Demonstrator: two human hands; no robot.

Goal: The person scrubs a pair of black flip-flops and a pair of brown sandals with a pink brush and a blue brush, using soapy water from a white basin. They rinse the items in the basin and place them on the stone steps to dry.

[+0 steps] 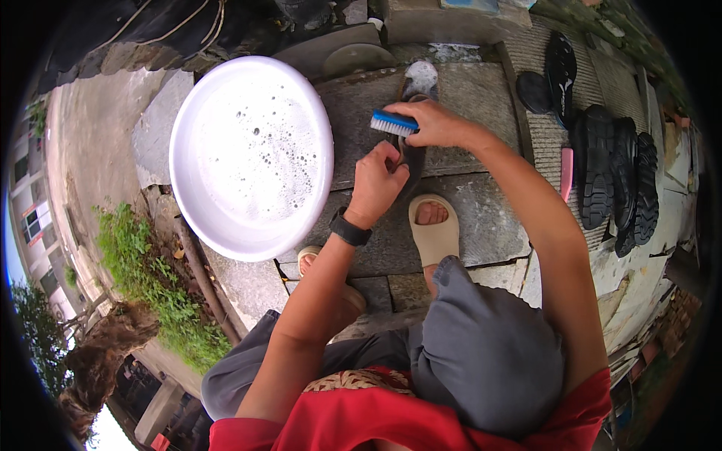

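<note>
My right hand (437, 125) grips a scrubbing brush (393, 120) with a blue back and white bristles, which point down and toward me. Beneath the hands a dark shoe (416, 163) lies on the stone slabs, its far end covered in white foam. My left hand (379, 177), a black band on its wrist, is curled at the shoe's side with the fingertips pinching its edge; the fingers partly hide the grip. A white plastic basin (179, 169) stands to the left, holding sudsy water (256, 146) with scattered bubbles.
Several black shoes (599, 169) and black insoles (560, 79) lie at the right beside a pink bar-shaped object (567, 175). My sandalled foot (433, 228) is close behind the shoe. A concrete block (451, 25) lies beyond; green plants (152, 287) grow at the left.
</note>
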